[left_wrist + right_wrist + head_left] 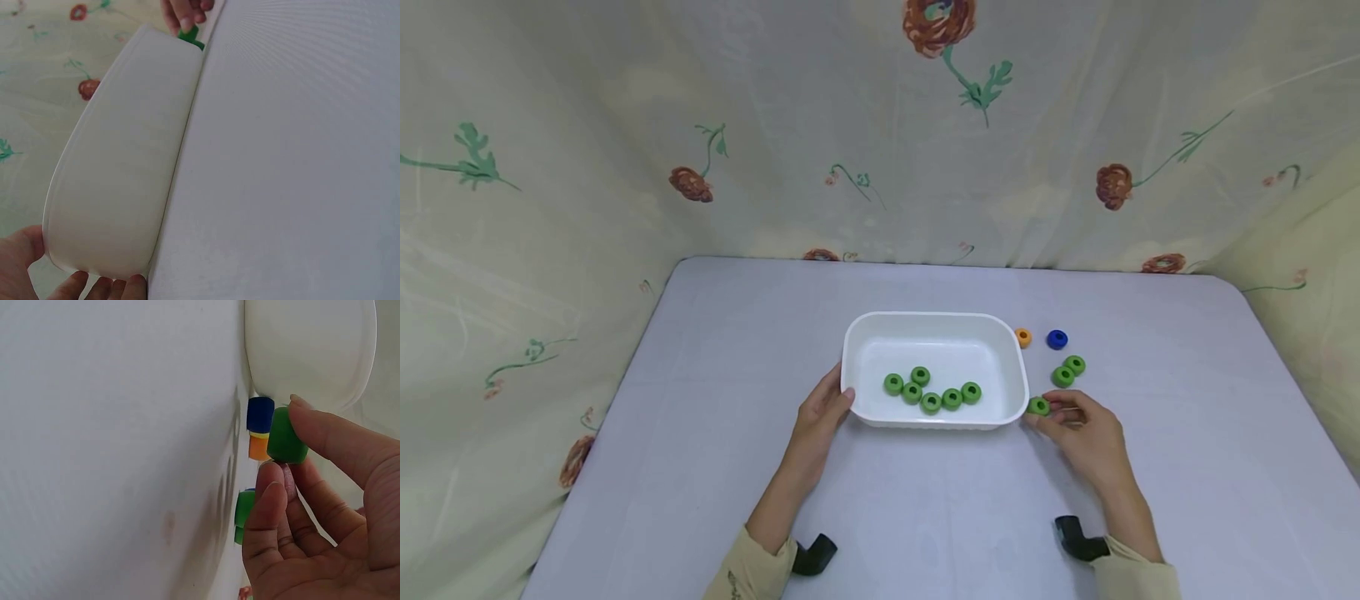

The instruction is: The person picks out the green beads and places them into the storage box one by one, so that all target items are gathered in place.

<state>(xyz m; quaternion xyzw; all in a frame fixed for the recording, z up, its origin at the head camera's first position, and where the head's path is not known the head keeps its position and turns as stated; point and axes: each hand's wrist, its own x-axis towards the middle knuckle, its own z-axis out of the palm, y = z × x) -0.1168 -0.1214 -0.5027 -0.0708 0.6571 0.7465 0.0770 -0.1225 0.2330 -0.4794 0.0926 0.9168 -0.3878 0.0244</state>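
A white rectangular tray (936,333) stands mid-table, with several green beads (931,403) lying in its front half. My left hand (820,421) grips the tray's left end, thumb at the rim and fingers against the outer wall, as the left wrist view shows. Just off the tray's right front corner, my right hand (1086,433) pinches one green bead (287,437) between thumb and fingertips. In the right wrist view that bead is held off the table, beside the tray's outer wall.
Right of the tray lie two green beads (1068,371), a blue bead (1057,339) and an orange bead (1023,337) close to the tray wall. A sliver of yellow shows between blue and orange in the right wrist view. Flowered cloth (775,100) hangs behind the table.
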